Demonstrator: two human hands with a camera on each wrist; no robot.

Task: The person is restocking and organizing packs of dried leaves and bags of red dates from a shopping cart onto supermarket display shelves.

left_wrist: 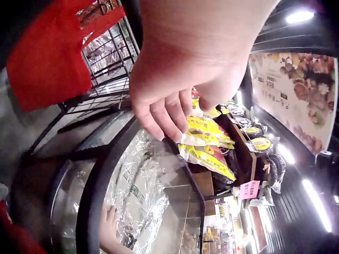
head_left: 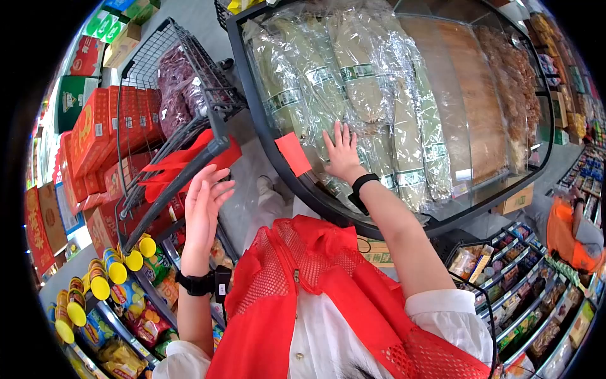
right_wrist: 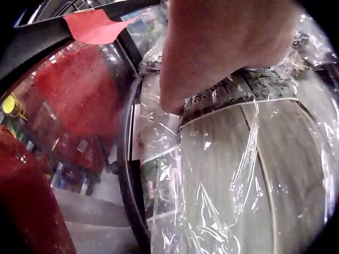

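Clear-wrapped packages of long pale noodles or similar strands (head_left: 353,63) lie side by side in a black-rimmed display case. The right hand (head_left: 343,151) rests on them near the case's front edge, fingers spread and straight. In the right wrist view that hand (right_wrist: 228,47) is over a wrapped package (right_wrist: 228,159) with a dark green label; its fingertips are hidden. The left hand (head_left: 205,196) is raised beside the cart handle, palm up, with relaxed fingers and nothing in it. In the left wrist view the left hand (left_wrist: 180,79) hangs in the air, fingers loosely bent.
A shopping cart (head_left: 148,57) holding purple bags, with red cloth at its handle (head_left: 211,148), stands left of the case rim (head_left: 255,114). A red card (head_left: 293,155) is on the rim. Red boxes (head_left: 91,132) and snack shelves are at left; a person in orange (head_left: 568,234) is at right.
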